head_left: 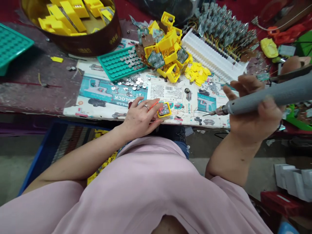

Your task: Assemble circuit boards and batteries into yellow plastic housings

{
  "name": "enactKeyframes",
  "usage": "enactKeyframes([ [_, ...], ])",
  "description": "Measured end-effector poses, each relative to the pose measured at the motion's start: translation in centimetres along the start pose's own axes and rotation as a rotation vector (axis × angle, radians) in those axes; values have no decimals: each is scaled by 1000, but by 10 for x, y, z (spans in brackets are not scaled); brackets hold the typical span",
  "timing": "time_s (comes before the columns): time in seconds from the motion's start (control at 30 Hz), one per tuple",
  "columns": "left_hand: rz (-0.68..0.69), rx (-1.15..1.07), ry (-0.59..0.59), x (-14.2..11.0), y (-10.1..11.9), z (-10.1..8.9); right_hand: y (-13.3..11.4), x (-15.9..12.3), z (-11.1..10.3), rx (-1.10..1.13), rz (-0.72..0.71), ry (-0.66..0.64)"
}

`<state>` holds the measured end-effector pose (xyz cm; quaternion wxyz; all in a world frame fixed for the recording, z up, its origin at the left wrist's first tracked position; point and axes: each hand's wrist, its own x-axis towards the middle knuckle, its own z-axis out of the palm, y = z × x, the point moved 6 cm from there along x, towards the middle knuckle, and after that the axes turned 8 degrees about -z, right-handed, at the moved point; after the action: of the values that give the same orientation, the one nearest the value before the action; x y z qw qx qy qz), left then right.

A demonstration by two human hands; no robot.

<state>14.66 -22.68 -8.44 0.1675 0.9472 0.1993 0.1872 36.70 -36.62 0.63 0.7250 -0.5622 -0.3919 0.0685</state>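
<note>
The left hand point(140, 115), half-curled, holds an open yellow plastic casing point(164, 110) at its 3 o'clock, seemingly light, stiff, best pinched by its rim; the right hand point(254, 122) loosely grips a gray electric screwdriver point(273, 92).

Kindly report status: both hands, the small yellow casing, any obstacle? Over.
Left hand on small square yellow plastic casing. Right hand holding grey cylindrical tool, thin tip off casing. Loose silver discs beyond left hand, apart from casing.

One screwdriver point(255, 98), one round tin point(97, 42)
</note>
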Motion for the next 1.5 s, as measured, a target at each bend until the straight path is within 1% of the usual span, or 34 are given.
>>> enactKeyframes([
  [0.03,20,16,22,0,2,-1,-1,-2,-4,24,20,-27],
  [0.13,30,44,30,2,3,-2,-3,-8,-17,65,-2,-93],
  [0.2,16,82,47,6,2,-3,-4,-10,-24,42,-61,-137],
  [0.27,-11,149,98,11,2,-8,-6,-9,-28,0,-152,-155],
  [0.3,-25,192,126,13,2,-10,-7,-8,-29,-28,-194,-130],
  [0.37,-27,274,156,17,6,-13,-6,-6,-33,-98,-239,12],
  [0.43,39,305,146,17,13,-14,-2,-6,-38,-168,-230,191],
  [0.5,156,250,126,15,19,-14,3,-6,-38,-200,-200,267],
  [0.53,185,202,120,15,19,-15,5,-5,-38,-198,-187,270],
  [0.57,186,164,135,16,15,-16,6,-3,-38,-163,-182,265],
  [0.63,173,97,90,21,6,-13,6,0,-39,-73,-182,251],
  [0.67,181,69,46,23,2,-9,5,1,-39,-41,-175,241],
  [0.77,205,63,-28,26,-2,3,2,2,-41,-34,-126,229],
  [0.83,176,94,-5,25,-4,7,0,2,-42,-69,-110,256],
  [0.9,145,129,56,24,-3,6,-1,1,-45,-116,-118,316],
  [1.0,161,226,126,22,2,2,0,0,-46,-139,-96,374],
  [1.13,233,345,156,21,10,-1,5,1,-39,-48,-57,336],
  [1.23,206,342,182,21,12,-2,10,2,-33,13,-55,273],
  [1.3,150,289,151,20,13,-1,15,-2,-29,14,-39,234],
  [1.43,-3,89,-40,16,12,7,18,-15,-22,-26,-24,237],
  [1.5,-45,8,-129,16,7,11,16,-16,-14,33,-52,192],
])
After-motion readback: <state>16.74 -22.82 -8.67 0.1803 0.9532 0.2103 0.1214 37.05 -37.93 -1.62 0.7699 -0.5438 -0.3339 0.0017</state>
